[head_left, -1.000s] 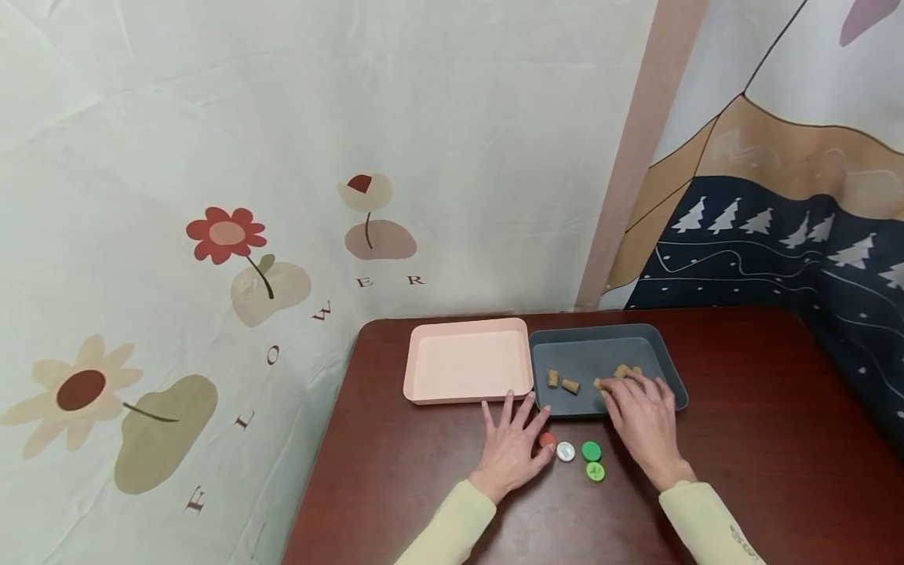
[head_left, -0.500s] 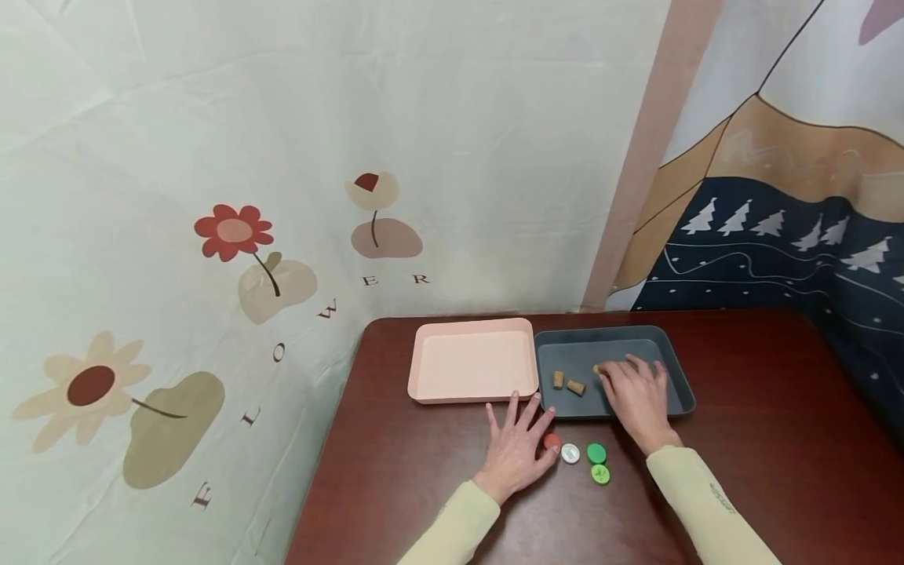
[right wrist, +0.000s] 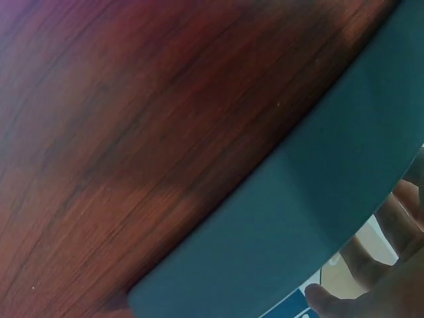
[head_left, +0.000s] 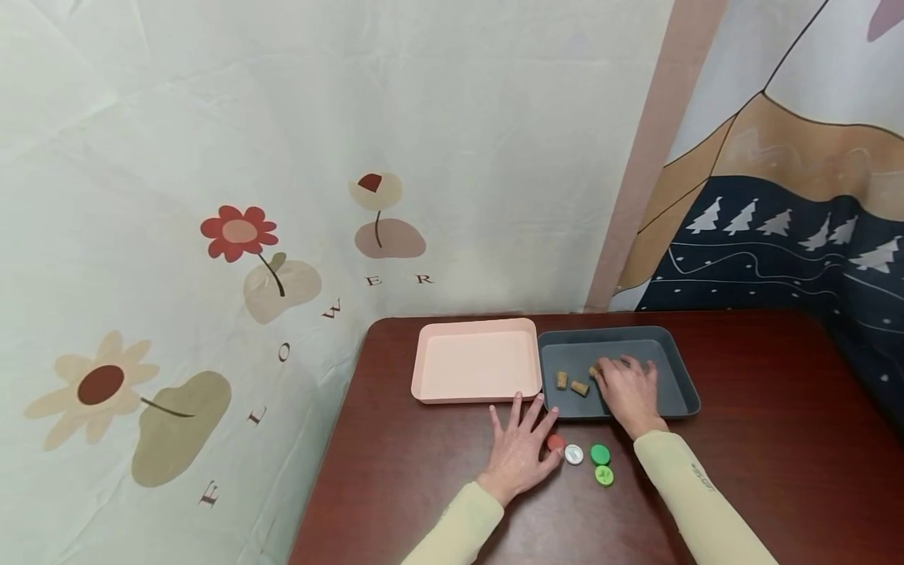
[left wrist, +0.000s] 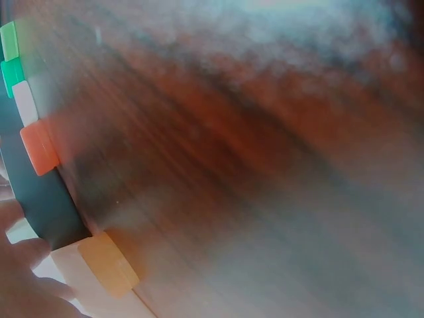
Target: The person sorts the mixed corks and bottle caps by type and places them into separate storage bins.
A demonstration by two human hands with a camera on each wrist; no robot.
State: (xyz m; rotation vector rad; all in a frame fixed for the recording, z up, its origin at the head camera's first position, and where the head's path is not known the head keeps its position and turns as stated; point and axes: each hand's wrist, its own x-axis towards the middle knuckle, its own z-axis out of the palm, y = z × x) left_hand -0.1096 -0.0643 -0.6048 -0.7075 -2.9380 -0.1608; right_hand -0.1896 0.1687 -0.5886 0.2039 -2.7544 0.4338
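Note:
My left hand point(head_left: 518, 457) rests on the table with fingers spread, below the corner where two trays meet. Its thumb lies beside a red bottle cap point(head_left: 555, 443). An orange-yellow cap point(left wrist: 109, 264) shows near that hand in the left wrist view; in the head view it is hidden. My right hand point(head_left: 627, 392) reaches over the dark grey tray point(head_left: 671, 392), thumb and forefinger pinching a small brown cork point(head_left: 594, 371). Two more corks, an upright one point(head_left: 561, 380) and a slanted one point(head_left: 580, 388), lie to its left. Anything beneath the right palm is hidden.
A pink tray point(head_left: 476, 361) adjoins the grey one on the left. A white cap point(head_left: 574, 454), a green cap point(head_left: 600, 454) and a light green cap point(head_left: 603, 475) lie on the dark red table point(head_left: 763, 439) between my forearms. A printed cloth point(head_left: 494, 157) hangs behind.
My right hand has moved left inside the grey tray, its fingers drawing closer together at the cork. Corks seen earlier by its fingertips are now covered. My left hand stays put.

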